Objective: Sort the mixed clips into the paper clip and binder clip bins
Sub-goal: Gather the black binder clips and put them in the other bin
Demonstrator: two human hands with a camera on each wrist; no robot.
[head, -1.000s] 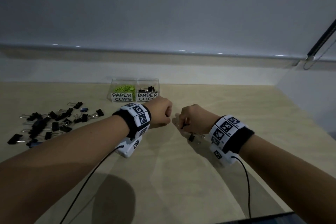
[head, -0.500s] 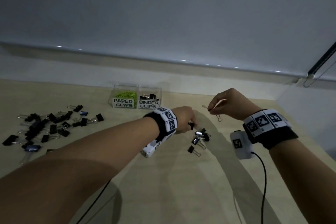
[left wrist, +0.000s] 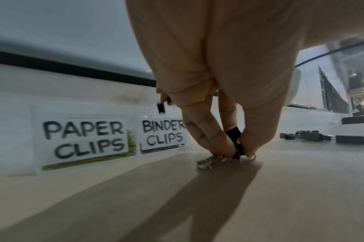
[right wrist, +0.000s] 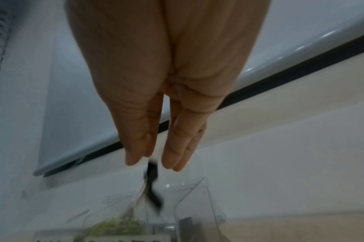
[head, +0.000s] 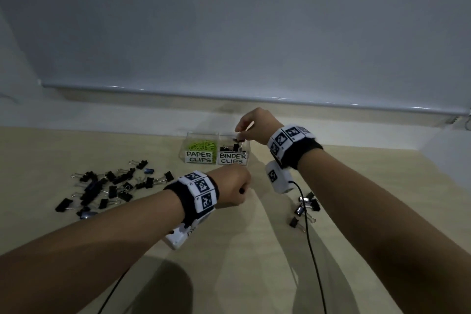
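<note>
Two clear bins stand at the back of the table: the paper clip bin [head: 201,151] with green clips and the binder clip bin [head: 233,154] [left wrist: 162,135] with black ones. My right hand [head: 240,132] [right wrist: 156,162] hovers over the binder clip bin with fingers straight and slightly parted. A blurred black binder clip [right wrist: 153,185] [left wrist: 161,108] hangs just below the fingertips, apparently free of them. My left hand [head: 240,190] [left wrist: 237,152] sits low in front of the binder clip bin. It pinches another black binder clip [left wrist: 236,142] between thumb and fingers, with the clip's wire handles touching the table.
A spread of black binder clips [head: 109,186] lies on the table at the left. A small group of clips [head: 305,206] lies at the right, under my right forearm. Thin black cables [head: 309,237] run back from both wrists. A wall closes the table's far side.
My right hand carried its clip left to above the binder clip bin, and its fingers have parted. My left hand picked a clip from the right group and brought it before the bins.
</note>
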